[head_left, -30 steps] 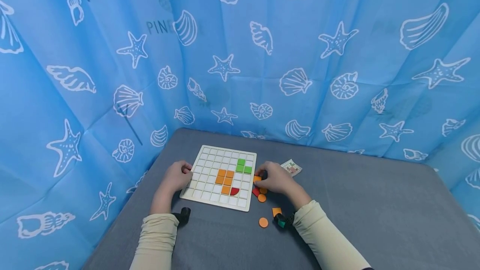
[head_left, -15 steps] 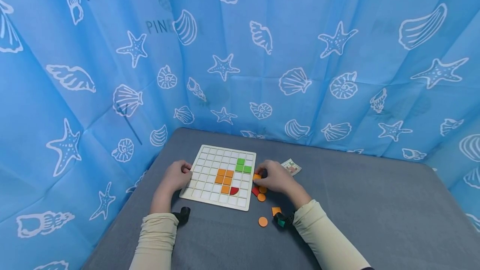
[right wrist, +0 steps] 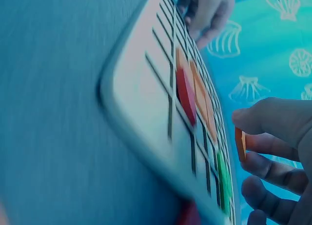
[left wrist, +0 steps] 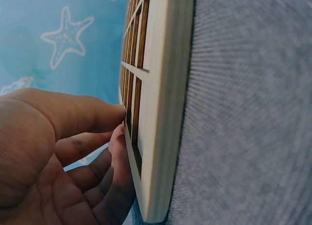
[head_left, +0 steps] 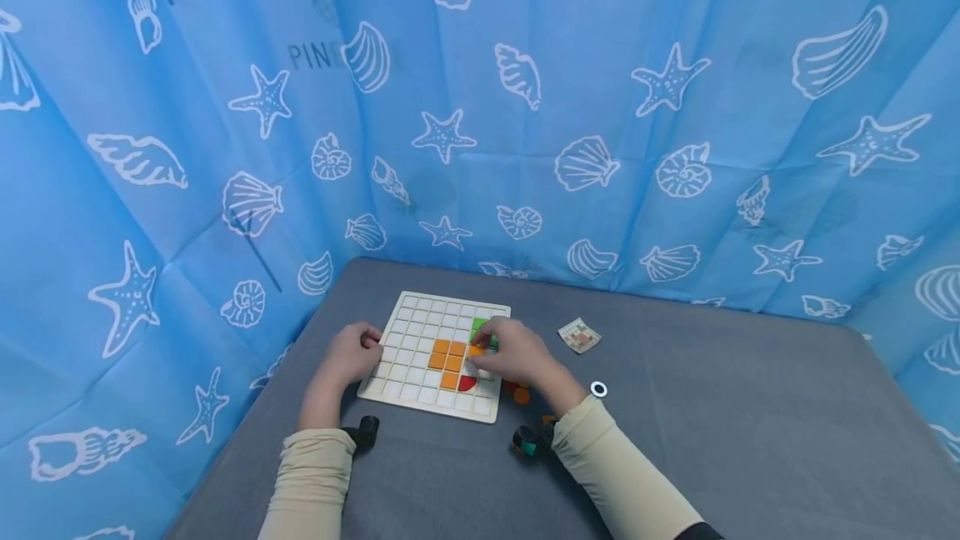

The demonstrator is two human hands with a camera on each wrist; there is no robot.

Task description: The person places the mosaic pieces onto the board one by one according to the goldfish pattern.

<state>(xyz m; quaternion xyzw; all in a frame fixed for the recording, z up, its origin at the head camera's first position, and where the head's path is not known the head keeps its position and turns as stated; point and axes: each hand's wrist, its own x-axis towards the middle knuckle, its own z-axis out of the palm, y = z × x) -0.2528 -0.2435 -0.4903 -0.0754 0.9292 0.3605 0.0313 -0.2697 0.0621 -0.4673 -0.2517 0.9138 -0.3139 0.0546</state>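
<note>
A pale grid board point(head_left: 420, 313) with white cells lies on the grey table; orange tiles point(head_left: 447, 355), green tiles point(head_left: 478, 323) and a red rounded piece point(head_left: 467, 383) sit in its cells. My left hand point(head_left: 354, 353) holds the board's left edge, thumb at the rim and fingers curled beside it, as the left wrist view shows. Above the board's right part, my right hand point(head_left: 513, 350) pinches an orange tile point(right wrist: 240, 144) between thumb and fingers. That hand partly covers the green tiles in the head view.
Right of the board lie loose orange and red pieces point(head_left: 521, 395), partly hidden by the right arm. Farther right are a small card point(head_left: 580, 336) with a printed grid and a white ring-shaped piece point(head_left: 598, 389). A blue shell-patterned curtain point(head_left: 480, 190) hangs behind the table.
My right hand has moved left from the loose pieces to over the board, carrying an orange tile. The card and white ring are now uncovered. My left hand stays at the edge.
</note>
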